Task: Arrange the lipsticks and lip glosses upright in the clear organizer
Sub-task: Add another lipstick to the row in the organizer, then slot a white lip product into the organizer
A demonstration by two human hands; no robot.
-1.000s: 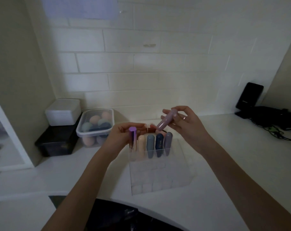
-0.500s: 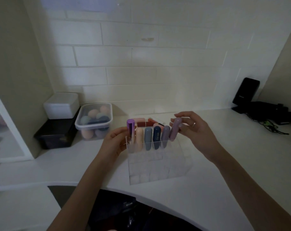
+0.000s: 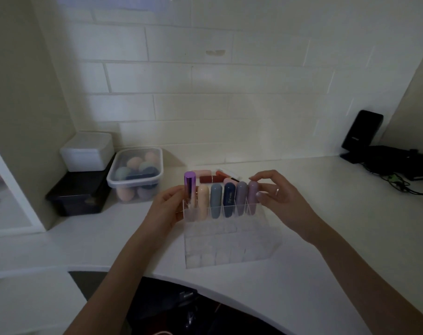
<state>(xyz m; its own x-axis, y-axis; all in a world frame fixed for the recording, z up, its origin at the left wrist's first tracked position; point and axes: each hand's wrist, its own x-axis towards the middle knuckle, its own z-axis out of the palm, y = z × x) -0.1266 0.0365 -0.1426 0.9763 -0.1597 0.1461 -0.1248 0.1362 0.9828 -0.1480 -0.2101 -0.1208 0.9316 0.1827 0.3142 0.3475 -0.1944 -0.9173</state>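
Head view. The clear organizer (image 3: 232, 240) sits on the white counter (image 3: 326, 238), a see-through plastic box split into a grid of small square cells. Its back row holds 6 tubes, all upright.

The right hand (image 3: 275, 194) pinches the lilac tube (image 3: 252, 195) near its rounded top, thumb in front and fingertips (image 3: 252, 178) behind. The tube stands in the cell at the right end of the back row, directly below the pinch, long axis vertical, lower end already inside the cell. Judgement: the tube looks seated or nearly so, so the next move is to let go straight upward without tipping it.

The left hand (image 3: 168, 206) closes on the left wall of the organizer and touches the purple metallic tube (image 3: 189, 189) in the first cell; whether it grips the tube or only braces the box cannot be told. This tube has a flat top and a glossy shell.

Between the 2 hands stand 4 matte, bullet-shaped tubes: peach tube (image 3: 203, 201), grey-blue tube (image 3: 216, 200), navy tube (image 3: 229, 199) and grey-violet tube (image 3: 241, 198).

The loose tubes (image 3: 209, 178) lie on their sides on the counter just behind the organizer, beyond both hands, long axes running roughly left to right. They lie between the 2 hands; the right hand is free soonest. The remaining rows nearer the person hold nothing.
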